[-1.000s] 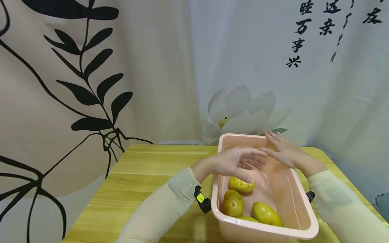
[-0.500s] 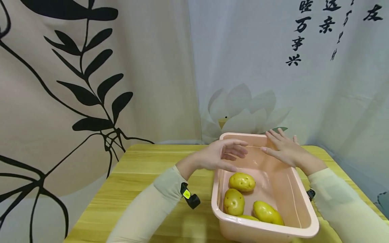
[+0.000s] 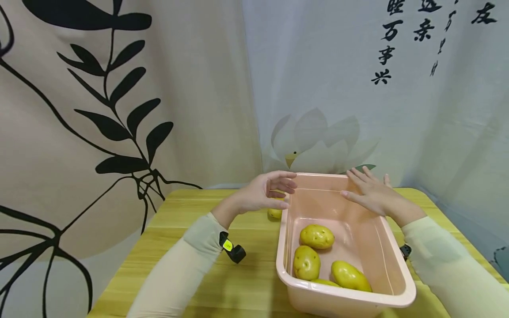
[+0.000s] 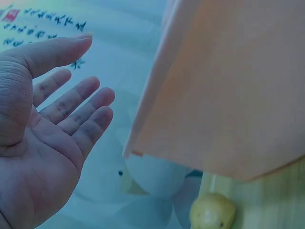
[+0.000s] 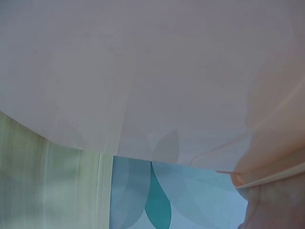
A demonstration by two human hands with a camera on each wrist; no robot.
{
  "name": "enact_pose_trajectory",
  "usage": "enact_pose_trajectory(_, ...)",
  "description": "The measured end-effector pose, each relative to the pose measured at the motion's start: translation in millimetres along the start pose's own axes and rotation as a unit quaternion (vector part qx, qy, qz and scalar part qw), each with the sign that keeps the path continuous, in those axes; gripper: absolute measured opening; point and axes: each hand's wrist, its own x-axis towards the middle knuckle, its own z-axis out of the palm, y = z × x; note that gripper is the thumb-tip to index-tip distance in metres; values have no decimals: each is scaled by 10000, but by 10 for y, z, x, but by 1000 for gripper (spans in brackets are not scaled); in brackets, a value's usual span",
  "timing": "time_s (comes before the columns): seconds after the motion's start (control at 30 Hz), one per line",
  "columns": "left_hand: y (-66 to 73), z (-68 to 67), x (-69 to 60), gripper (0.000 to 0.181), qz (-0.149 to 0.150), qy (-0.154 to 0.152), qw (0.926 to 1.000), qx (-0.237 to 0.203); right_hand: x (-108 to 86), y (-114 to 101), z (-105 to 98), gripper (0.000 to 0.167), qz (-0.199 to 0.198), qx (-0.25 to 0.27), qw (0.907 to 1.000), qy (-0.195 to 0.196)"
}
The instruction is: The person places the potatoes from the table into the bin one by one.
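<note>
Above the table, at the left rim of a pink plastic basin [image 3: 381,302], my left hand [image 3: 265,192] hovers with loosely bent fingers and holds nothing. A potato [image 3: 274,214] lies on the table beyond that rim, partly hidden by this hand; the left wrist view shows the same potato [image 4: 212,212] below the basin's outer wall [image 4: 224,95]. My right hand [image 3: 371,194] rests on the right rim near the back corner, fingers spread. Inside the basin lie several potatoes, among them one potato [image 3: 317,236] in the middle and another potato [image 3: 351,276] near the front.
The wooden table [image 3: 191,247] extends left of the basin. Behind it hangs a printed curtain [image 3: 207,97] with dark leaves and writing. A black wrist strap with a camera [image 3: 232,248] hangs from the left sleeve.
My left hand has moved left, from over the basin's inside to beyond its left rim, uncovering the potatoes inside. The right hand stays on the right rim.
</note>
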Motion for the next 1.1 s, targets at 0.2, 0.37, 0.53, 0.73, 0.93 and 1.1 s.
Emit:
enact_pose_trajectory(0.2, -153, -163, -64, 68, -178, 245, 9994, -147, 5, -1, 2, 87, -7, 2, 10000, -18)
enact_pose_trajectory(0.37, -259, -267, -114, 69, -389, 527, 9978, -75, 17, -6, 3, 86, -41, 3, 10000, -22)
enact_pose_trajectory(0.53, -361, -342, -115, 68, -709, 740, 9944, 266, 10, -10, 4, 86, -26, 69, 9999, -78)
enact_pose_trajectory(0.73, -641, -414, -63, 68, -1093, 942, 9880, 544, -12, 9, 5, 86, 47, 143, 9998, -99)
enact_pose_trajectory(0.93, -1032, -428, -53, 66, -1385, 1256, 9810, 523, -8, 12, 14, 86, 34, 158, 9998, -89)
enact_pose_trajectory(1.1, -1296, -392, -21, 69, -1508, 1337, 9760, 821, 6, 6, 2, 85, 18, 193, 9998, -82)
